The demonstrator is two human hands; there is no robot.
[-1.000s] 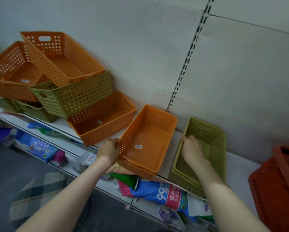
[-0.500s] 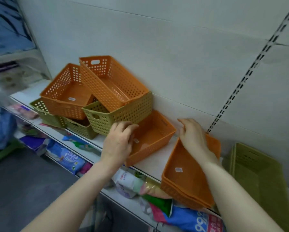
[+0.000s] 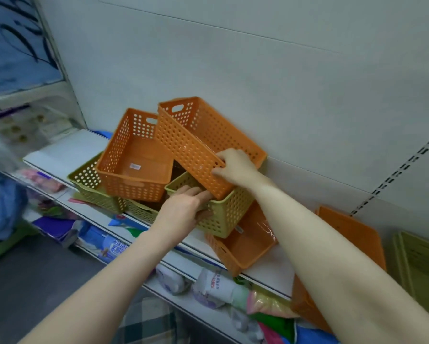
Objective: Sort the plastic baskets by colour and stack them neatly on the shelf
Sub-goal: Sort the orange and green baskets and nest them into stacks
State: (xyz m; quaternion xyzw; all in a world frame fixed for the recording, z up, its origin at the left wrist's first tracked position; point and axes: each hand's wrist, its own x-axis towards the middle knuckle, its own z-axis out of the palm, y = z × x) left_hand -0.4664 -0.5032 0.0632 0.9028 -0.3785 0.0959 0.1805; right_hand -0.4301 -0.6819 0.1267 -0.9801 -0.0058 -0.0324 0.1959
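A jumbled pile of perforated baskets sits on the white shelf (image 3: 67, 155). A tilted orange basket (image 3: 196, 140) lies on top, leaning into a green basket (image 3: 229, 212). My right hand (image 3: 235, 167) grips the orange basket's near rim. My left hand (image 3: 183, 207) holds the green basket's near end, fingers curled over its rim. Another orange basket (image 3: 134, 160) rests on a green one (image 3: 89, 180) at the left. A low orange basket (image 3: 245, 244) lies under the green basket. An orange stack (image 3: 352, 234) and a green stack (image 3: 422, 264) stand at the right.
The white back wall (image 3: 283, 83) rises straight behind the pile, with a slotted upright rail (image 3: 402, 170) at the right. A lower shelf holds packaged goods (image 3: 213, 286). Blurred shelving and blue items (image 3: 17, 45) stand at the left.
The view swung left to the pile. My right hand left the orange stack and took the top orange basket's rim. My left hand moved onto the green basket's end.
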